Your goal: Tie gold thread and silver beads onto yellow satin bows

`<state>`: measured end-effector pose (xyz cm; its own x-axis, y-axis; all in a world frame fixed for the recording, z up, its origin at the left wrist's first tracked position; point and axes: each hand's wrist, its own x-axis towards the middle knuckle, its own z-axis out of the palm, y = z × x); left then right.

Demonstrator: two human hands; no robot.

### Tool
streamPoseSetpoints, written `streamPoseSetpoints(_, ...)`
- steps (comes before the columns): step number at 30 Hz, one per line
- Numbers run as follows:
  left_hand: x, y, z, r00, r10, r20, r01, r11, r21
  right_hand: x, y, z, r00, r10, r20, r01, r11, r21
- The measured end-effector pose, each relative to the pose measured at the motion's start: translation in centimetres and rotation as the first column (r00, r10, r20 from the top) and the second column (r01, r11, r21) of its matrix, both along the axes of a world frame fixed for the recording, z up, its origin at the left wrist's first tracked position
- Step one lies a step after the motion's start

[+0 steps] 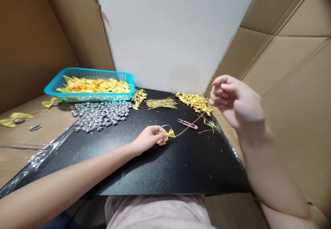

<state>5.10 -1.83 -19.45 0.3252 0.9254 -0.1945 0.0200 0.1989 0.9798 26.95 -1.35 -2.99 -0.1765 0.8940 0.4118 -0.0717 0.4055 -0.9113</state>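
My left hand [151, 137] is closed in a pinch on a yellow ribbon bow [170, 134], just above the black tabletop. A small loop of gold cord [184, 130] stands up behind the bow, and a length of it runs from the bow up to the right. My right hand [231, 99] is raised at the right with its fingers curled shut. The cord stretches toward this hand; its end is hidden in the fingers. Pink-handled thread snips [188, 123] lie on the table between the hands.
A turquoise basket [89, 98] of yellow bows stands at the back left, silver beads [102, 117] before it. Cut gold cords [161, 102] lie at the back middle. Finished-looking bows [193, 101] and cord scraps [212, 125] lie back right. Cardboard walls [289, 84] flank the table.
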Motion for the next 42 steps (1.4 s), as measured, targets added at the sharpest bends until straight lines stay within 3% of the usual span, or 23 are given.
streamPoseSetpoints(2,-0.1,0.0,0.1,1.000,0.009,0.022,-0.009,1.000,-0.023,-0.4,-0.6,-0.2,0.997,0.064,0.034,-0.063,0.997,-0.033)
streamPoseSetpoints(8,-0.1,-0.1,0.3,0.999,0.006,0.048,-0.005,1.000,-0.030,0.2,-2.1,0.1,0.977,0.214,-0.006,-0.213,0.975,0.069)
streamPoseSetpoints(14,-0.2,-0.2,0.1,0.997,-0.044,0.070,0.048,0.997,-0.054,-0.1,-2.4,-0.4,0.979,0.198,0.045,-0.200,0.979,0.044)
streamPoseSetpoints(19,-0.1,-0.6,0.2,0.991,-0.090,0.102,0.097,0.993,-0.067,-0.1,-1.9,-0.2,0.984,0.177,-0.028,-0.176,0.984,0.040)
streamPoseSetpoints(22,0.1,-1.1,0.4,0.979,-0.178,0.100,0.186,0.979,-0.081,0.1,-1.6,0.1,0.985,0.160,-0.065,-0.158,0.987,0.035)
streamPoseSetpoints(25,0.3,-1.9,0.6,0.937,-0.326,0.125,0.342,0.930,-0.136,0.0,-1.3,0.2,0.986,0.143,-0.088,-0.142,0.990,0.023)
streamPoseSetpoints(28,0.5,-2.7,0.7,0.868,-0.459,0.189,0.494,0.836,-0.240,-0.6,-1.3,0.1,0.987,0.124,-0.102,-0.127,0.992,-0.021)
streamPoseSetpoints(31,0.7,-3.2,0.7,0.806,-0.521,0.280,0.591,0.733,-0.337,-1.2,-1.3,-0.1,0.993,0.085,-0.085,-0.091,0.993,-0.074)
streamPoseSetpoints(34,0.8,-3.4,0.7,0.771,-0.534,0.346,0.636,0.664,-0.392,-1.6,-1.1,-0.4,0.994,0.043,-0.099,-0.055,0.991,-0.121)
streamPoseSetpoints(37,0.8,-3.4,0.6,0.756,-0.536,0.375,0.654,0.638,-0.408,-2.0,-0.8,-0.6,0.991,0.048,-0.123,-0.068,0.985,-0.159)
streamPoseSetpoints(42,0.9,-3.5,0.6,0.792,-0.494,0.358,0.608,0.686,-0.400,-2.1,-0.4,-0.7,0.994,0.038,-0.103,-0.054,0.986,-0.161)
